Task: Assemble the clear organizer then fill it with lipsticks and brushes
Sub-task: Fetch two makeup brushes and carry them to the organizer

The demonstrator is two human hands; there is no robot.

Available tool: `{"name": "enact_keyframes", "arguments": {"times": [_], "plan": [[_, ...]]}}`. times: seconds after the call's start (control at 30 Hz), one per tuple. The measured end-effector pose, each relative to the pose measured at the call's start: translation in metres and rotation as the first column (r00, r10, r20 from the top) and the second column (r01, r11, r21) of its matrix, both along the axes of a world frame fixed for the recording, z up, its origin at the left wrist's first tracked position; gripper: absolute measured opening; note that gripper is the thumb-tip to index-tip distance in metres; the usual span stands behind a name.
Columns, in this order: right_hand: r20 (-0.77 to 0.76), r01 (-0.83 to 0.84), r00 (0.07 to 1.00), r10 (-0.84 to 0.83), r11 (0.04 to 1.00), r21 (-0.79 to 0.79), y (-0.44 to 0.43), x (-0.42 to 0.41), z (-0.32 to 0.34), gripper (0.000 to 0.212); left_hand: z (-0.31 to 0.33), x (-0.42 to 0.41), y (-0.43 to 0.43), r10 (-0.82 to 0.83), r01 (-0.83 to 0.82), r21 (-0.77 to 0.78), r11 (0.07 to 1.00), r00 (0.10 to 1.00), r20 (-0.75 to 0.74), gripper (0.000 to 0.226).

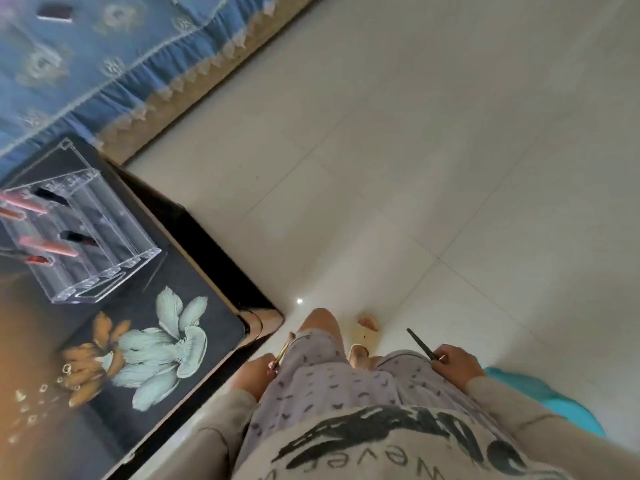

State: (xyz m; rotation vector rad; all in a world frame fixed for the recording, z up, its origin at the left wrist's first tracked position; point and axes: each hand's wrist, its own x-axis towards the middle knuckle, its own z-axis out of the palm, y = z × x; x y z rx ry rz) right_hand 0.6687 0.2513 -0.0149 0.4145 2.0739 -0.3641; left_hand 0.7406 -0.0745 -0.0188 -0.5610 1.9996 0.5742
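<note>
Open floor (pixel 415 150) ahead, table (pixel 145 275) alongside
Tiles lie bare beyond both grips; the table's edge crowds the left hand's (pixel 258 374) outer side.

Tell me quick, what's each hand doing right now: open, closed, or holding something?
Left hand: holds a gold-handled brush.
Right hand: holds a slim dark stick, probably a brush.

Worn: pale grey-beige long-sleeved top (pixel 398 455) with large black brush-style lettering across the front, only partly legible. Plain sleeves (pixel 221 420) reach the wrists of left hand (pixel 258 370) and right hand (pixel 457 363). Light lilac-grey shorts (pixel 332 386) — small dark scattered print, thin dark hem piping. Bare feet (pixel 369 323).
</note>
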Motion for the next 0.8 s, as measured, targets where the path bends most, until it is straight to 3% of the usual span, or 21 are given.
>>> {"name": "enact_keyframes", "arguments": {"times": [0.17, 0.47, 0.67, 0.8], "plan": [[-0.053, -0.020, 0.999, 0.012, 0.989, -0.149, -0.017, -0.073, 0.000, 0.005, 0.001, -0.016, 0.006, 0.183, -0.184, -0.052, 0.981, 0.983, -0.021, 0.021], [-0.090, -0.089, 0.993, 0.074, 0.979, -0.181, -0.075, -0.208, -0.007, 0.006, -0.007, -0.087, -0.033, 0.337, -0.335, -0.039, 0.941, 0.940, 0.051, 0.029], [-0.125, -0.142, 0.984, 0.125, 0.979, -0.145, -0.133, -0.279, -0.007, 0.012, 0.004, -0.168, -0.097, 0.407, -0.411, -0.050, 0.910, 0.911, -0.073, 0.024], [-0.128, -0.231, 0.968, 0.217, 0.967, -0.107, -0.173, -0.316, -0.007, 0.020, 0.016, -0.217, -0.140, 0.508, -0.519, -0.031, 0.854, 0.845, -0.167, 0.026]]}}
